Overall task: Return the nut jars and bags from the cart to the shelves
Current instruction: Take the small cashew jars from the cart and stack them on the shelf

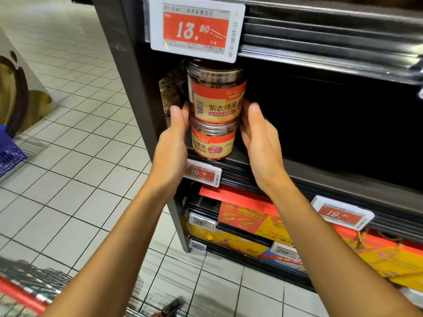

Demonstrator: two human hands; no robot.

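Observation:
Two clear nut jars with red and gold labels stand stacked at the left end of a dark shelf (297, 170). The upper jar (216, 92) rests on the lower jar (212, 143). My left hand (175, 143) presses flat against the left side of the stack, fingers up. My right hand (258, 138) is on the right side, fingertips by the upper jar's label, palm slightly off the lower jar. A clear bag of nuts (171, 90) leans behind the jars at the left.
A price tag reading 13.90 (196, 26) hangs above the jars; tags reading 19.90 (202, 172) sit below. Red and yellow gift boxes (247, 218) fill the lower shelves. The cart's rim (25, 291) shows at bottom left, a blue basket (9, 152) at left.

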